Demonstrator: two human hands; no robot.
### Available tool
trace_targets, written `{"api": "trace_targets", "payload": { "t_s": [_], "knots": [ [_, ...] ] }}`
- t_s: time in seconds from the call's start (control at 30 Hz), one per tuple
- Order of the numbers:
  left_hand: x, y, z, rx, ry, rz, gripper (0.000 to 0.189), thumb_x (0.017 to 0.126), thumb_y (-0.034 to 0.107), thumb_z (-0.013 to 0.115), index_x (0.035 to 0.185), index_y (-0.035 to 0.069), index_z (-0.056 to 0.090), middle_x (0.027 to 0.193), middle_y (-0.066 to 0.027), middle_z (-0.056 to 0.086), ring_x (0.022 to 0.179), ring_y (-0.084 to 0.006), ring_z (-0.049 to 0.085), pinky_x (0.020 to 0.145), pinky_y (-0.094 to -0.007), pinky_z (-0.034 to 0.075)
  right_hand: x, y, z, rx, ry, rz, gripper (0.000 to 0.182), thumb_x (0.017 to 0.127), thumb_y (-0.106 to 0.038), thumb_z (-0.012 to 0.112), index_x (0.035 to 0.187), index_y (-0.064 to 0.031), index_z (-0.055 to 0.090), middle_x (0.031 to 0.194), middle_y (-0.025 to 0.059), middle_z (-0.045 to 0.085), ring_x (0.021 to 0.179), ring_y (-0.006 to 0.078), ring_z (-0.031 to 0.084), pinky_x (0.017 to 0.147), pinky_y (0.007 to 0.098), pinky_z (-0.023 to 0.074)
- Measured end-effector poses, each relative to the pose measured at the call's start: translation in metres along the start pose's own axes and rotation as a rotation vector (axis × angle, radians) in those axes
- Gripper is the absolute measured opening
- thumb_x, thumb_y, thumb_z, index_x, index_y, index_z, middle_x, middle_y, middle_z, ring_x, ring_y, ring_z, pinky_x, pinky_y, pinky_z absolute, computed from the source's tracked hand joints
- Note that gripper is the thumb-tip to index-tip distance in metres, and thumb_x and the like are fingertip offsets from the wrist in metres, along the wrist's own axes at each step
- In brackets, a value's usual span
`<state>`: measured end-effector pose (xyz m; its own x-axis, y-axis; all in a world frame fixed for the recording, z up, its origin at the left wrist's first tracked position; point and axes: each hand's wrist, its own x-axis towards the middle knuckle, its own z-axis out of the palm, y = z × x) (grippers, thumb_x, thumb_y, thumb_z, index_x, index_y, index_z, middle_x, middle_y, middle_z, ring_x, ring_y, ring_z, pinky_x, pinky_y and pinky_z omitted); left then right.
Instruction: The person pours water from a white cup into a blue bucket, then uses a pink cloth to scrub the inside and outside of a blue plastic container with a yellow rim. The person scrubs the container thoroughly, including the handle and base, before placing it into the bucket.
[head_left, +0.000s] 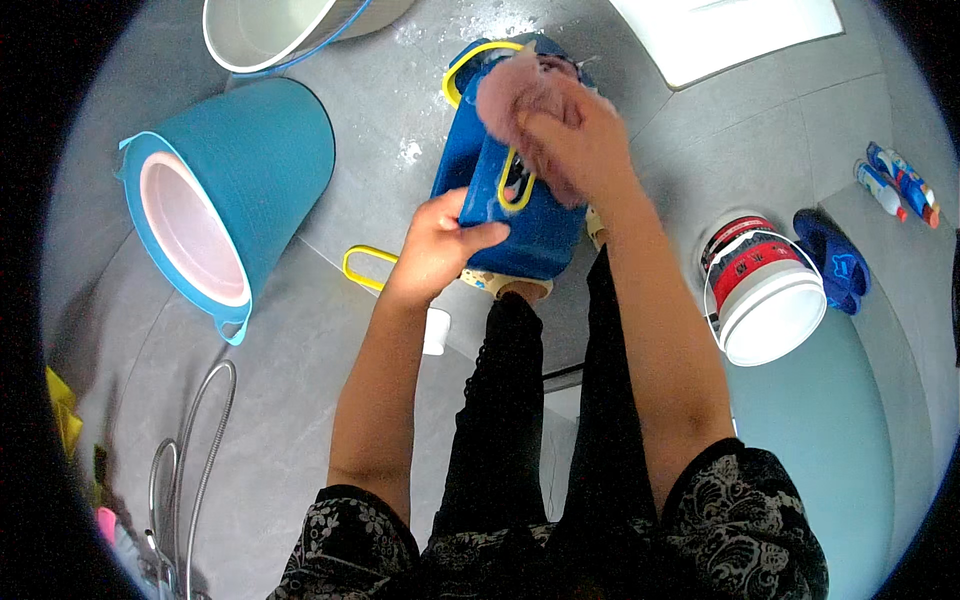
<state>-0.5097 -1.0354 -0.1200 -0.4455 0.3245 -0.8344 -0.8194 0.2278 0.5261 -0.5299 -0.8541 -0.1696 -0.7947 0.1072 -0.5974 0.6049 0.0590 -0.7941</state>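
My left hand (442, 240) grips the near left edge of a blue plastic container (529, 244), its thumb lying along the top. The container rests between my feet and has yellow oval loop handles (514, 196). Bunched in my right hand (581, 139) is a wet pink cloth (510, 94), pressed against the container's upper side. Both the cloth and this hand hide part of the far end. Another yellow loop (370, 268) shows left of my left wrist; what it belongs to is hidden.
White suds (499, 22) spot the grey tiles. Left are a blue tub (255, 142) holding a pink basin (193, 225), a pale bucket (262, 30) and a shower hose (202, 450). Right are a red-banded white bucket (772, 315), blue slippers (834, 259) and bottles (904, 180).
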Motion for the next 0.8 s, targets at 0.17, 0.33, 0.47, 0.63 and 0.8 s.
{"api": "trace_targets", "payload": {
  "t_s": [0.17, 0.33, 0.47, 0.63, 0.8],
  "knots": [
    [-0.004, -0.005, -0.009, 0.008, 0.05, 0.037, 0.026, 0.074, 0.001, 0.066, 0.099, 0.003, 0.061, 0.092, -0.0021, 0.064, 0.081, -0.012, 0.06, 0.076, -0.027, 0.048, -0.046, 0.005, 0.036, -0.296, 0.282, -0.296, 0.037, 0.065, -0.026, 0.062, 0.097, -0.0076, 0.062, 0.082, 0.0146, 0.063, 0.074, 0.0293, 0.06, 0.067, 0.0389, 0.0472],
    [-0.032, -0.005, -0.012, 0.063, 0.134, -0.008, 0.036, 0.071, 0.002, 0.069, 0.106, 0.002, 0.061, 0.093, -0.0036, 0.064, 0.082, -0.0119, 0.06, 0.076, -0.0267, 0.047, 0.009, 0.022, -0.003, 0.038, 0.167, 0.045, 0.035, 0.07, -0.021, 0.067, 0.101, -0.0051, 0.063, 0.084, 0.0091, 0.065, 0.077, 0.0179, 0.062, 0.068, 0.0302, 0.0493],
    [-0.059, 0.007, -0.021, -0.028, 0.146, 0.041, 0.033, 0.074, 0.004, 0.069, 0.106, 0.005, 0.063, 0.091, -0.0026, 0.064, 0.082, -0.0109, 0.06, 0.076, -0.0265, 0.048, 0.027, 0.037, -0.043, 0.362, 0.107, 0.085, 0.034, 0.074, -0.017, 0.068, 0.104, -0.0032, 0.062, 0.094, 0.0071, 0.065, 0.084, 0.0149, 0.061, 0.074, 0.0282, 0.0493],
    [-0.055, 0.007, -0.028, -0.105, 0.159, 0.02, 0.033, 0.075, 0.004, 0.068, 0.107, 0.006, 0.061, 0.094, -0.0032, 0.063, 0.085, -0.0122, 0.059, 0.078, -0.0279, 0.048, -0.002, 0.017, -0.058, 0.382, 0.065, 0.084, 0.037, 0.074, -0.017, 0.068, 0.108, -0.0034, 0.061, 0.099, 0.0071, 0.064, 0.086, 0.0141, 0.06, 0.075, 0.0266, 0.0488],
    [-0.026, 0.005, -0.015, -0.255, 0.137, 0.036, 0.041, 0.071, -0.004, 0.064, 0.109, 0.007, 0.057, 0.098, -0.0026, 0.062, 0.089, -0.0143, 0.058, 0.083, -0.0292, 0.046, -0.065, -0.018, -0.028, 0.113, -0.024, -0.113, 0.048, 0.071, -0.015, 0.067, 0.116, -0.0044, 0.055, 0.104, 0.0107, 0.06, 0.091, 0.0197, 0.061, 0.077, 0.0336, 0.0506]
  ]
}}
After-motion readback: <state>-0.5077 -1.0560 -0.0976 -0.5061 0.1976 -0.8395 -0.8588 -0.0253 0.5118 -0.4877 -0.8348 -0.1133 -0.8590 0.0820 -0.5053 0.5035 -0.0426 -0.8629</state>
